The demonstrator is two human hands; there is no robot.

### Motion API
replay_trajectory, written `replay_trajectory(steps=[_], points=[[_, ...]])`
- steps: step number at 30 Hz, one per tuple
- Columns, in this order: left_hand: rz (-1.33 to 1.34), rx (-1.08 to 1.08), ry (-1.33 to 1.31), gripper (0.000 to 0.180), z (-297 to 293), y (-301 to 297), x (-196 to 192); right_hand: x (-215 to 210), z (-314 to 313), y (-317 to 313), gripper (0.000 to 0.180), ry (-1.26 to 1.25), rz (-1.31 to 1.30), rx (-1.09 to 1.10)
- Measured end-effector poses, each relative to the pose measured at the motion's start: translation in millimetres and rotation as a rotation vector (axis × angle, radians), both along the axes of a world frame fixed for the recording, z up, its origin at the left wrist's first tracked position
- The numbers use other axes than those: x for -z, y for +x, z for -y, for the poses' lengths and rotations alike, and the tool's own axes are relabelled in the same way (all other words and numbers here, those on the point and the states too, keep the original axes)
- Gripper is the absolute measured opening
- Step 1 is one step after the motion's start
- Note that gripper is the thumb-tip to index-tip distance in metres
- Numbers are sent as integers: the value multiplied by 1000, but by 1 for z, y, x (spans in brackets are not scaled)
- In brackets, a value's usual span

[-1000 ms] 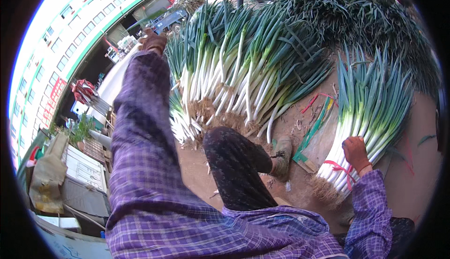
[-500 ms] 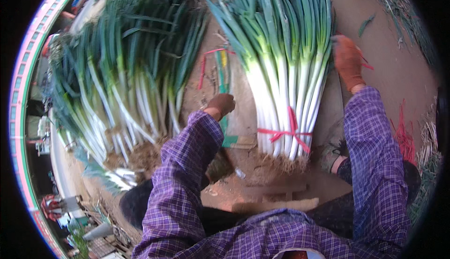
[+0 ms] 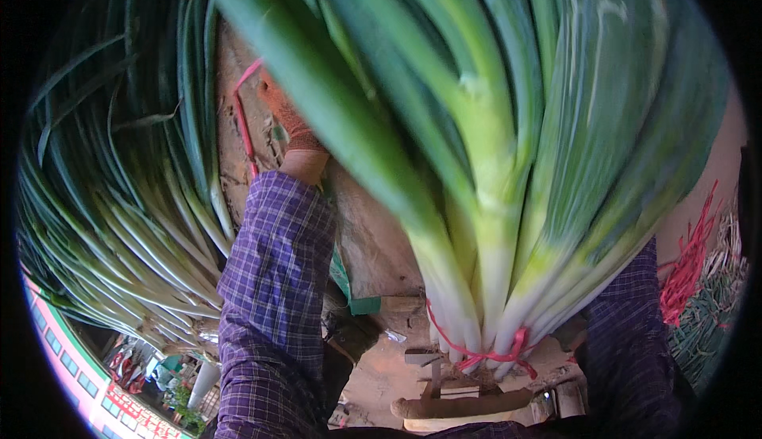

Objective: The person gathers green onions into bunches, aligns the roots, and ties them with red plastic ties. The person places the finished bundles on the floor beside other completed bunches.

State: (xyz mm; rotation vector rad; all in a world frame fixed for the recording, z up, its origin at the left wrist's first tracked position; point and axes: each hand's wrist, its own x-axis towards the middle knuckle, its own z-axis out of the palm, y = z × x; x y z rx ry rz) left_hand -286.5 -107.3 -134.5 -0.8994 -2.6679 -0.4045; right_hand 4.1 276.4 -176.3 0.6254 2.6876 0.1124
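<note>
A big bundle of green onions (image 3: 496,201) stands tilted up close in front of me, its leaves fanning across the top and right. Red string (image 3: 508,353) ties its white stems near the roots. My left hand (image 3: 290,113), in an orange-brown glove, is beyond the bundle's left side. A long leaf partly covers it, and I cannot make out what its fingers do. A loose strip of red string (image 3: 240,117) lies beside that hand. My right hand is hidden behind the bundle; only the purple checked right sleeve (image 3: 627,312) shows below the leaves.
A large pile of untied green onions (image 3: 119,201) fills the left side. At the right lie a tangle of red string (image 3: 689,268) and a heap of leaf trimmings (image 3: 710,328). A low wooden stool (image 3: 464,405) stands close to me.
The tied bundle has come up off the ground toward me and now fills much of the view. My left hand has reached farther forward. My right hand has gone behind the leaves.
</note>
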Motion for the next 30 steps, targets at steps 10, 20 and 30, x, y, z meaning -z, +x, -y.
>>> replay_trajectory(steps=[10,20,30], points=[[68,-5,-211,35,-5,-39,-19,-45,10,-9,34,14,308,-67],[339,729,-1499,34,6,16,-157,-193,-11,79,32,-434,24,420],[918,1154,-1020,23,-156,226,-354,-298,41,135,30,-961,-440,1173]])
